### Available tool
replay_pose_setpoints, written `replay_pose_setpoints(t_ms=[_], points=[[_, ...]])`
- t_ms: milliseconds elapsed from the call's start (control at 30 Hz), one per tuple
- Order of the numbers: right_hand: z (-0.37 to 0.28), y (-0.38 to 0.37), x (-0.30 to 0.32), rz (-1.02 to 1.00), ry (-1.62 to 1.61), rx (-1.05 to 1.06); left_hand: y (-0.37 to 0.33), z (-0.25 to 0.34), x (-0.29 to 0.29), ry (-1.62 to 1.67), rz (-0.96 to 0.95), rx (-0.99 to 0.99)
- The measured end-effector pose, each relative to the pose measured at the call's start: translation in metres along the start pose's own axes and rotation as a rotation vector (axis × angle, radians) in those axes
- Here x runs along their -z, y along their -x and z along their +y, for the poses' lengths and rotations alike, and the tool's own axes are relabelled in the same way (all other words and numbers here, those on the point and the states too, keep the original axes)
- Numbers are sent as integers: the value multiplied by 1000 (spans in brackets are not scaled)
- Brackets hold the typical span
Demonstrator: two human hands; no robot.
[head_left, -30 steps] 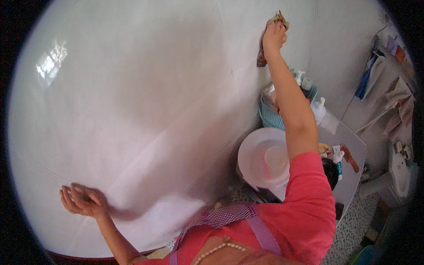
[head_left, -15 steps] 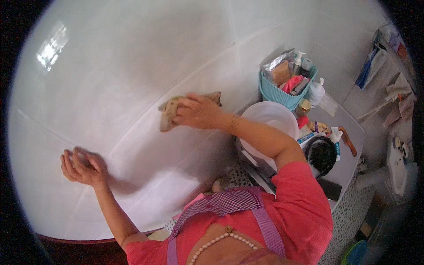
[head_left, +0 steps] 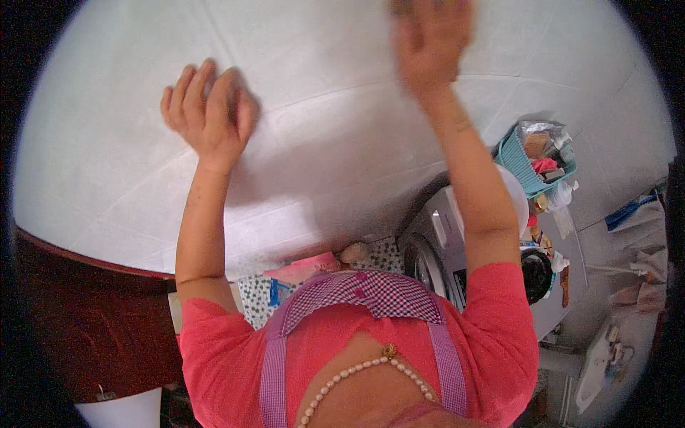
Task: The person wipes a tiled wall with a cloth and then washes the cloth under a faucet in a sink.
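White wall tiles (head_left: 321, 135) spread out in front of me. My left hand (head_left: 207, 114) rests against them at the left, fingers loosely bent and apart, with nothing held. Higher up and to the right, my right hand (head_left: 435, 50) is pressed to the tiles at the top edge of the picture, blurred by motion. A small dark bit of the cleaning cloth (head_left: 402, 8) shows beside its fingers; the palm and the picture's edge hide the rest.
On the right, a turquoise basket (head_left: 524, 160) of toiletries stands on a washing machine (head_left: 446, 214), beside a white basin (head_left: 515, 196), bottles and a black bowl-like item (head_left: 536, 274). A dark red wooden surface (head_left: 85, 314) lies lower left. A sink (head_left: 596, 371) is far right.
My right hand has moved up and to the right along the wall with the cloth. My left hand has shifted up and right. The whole view has turned.
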State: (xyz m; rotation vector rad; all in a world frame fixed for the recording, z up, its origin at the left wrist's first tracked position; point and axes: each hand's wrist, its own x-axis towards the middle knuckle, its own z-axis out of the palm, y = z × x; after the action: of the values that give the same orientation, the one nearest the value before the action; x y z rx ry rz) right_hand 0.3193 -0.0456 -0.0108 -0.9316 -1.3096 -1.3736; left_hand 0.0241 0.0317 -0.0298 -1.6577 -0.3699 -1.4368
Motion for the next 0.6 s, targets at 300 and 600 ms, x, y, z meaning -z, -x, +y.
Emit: replay_pose_setpoints(t_ms=[300, 600], points=[[-138, 129, 20, -875, -318, 720, 14, -22, 14, 321, -81, -3], [-32, -27, -10, -274, 223, -14, 70, -118, 100, 25, -141, 146]])
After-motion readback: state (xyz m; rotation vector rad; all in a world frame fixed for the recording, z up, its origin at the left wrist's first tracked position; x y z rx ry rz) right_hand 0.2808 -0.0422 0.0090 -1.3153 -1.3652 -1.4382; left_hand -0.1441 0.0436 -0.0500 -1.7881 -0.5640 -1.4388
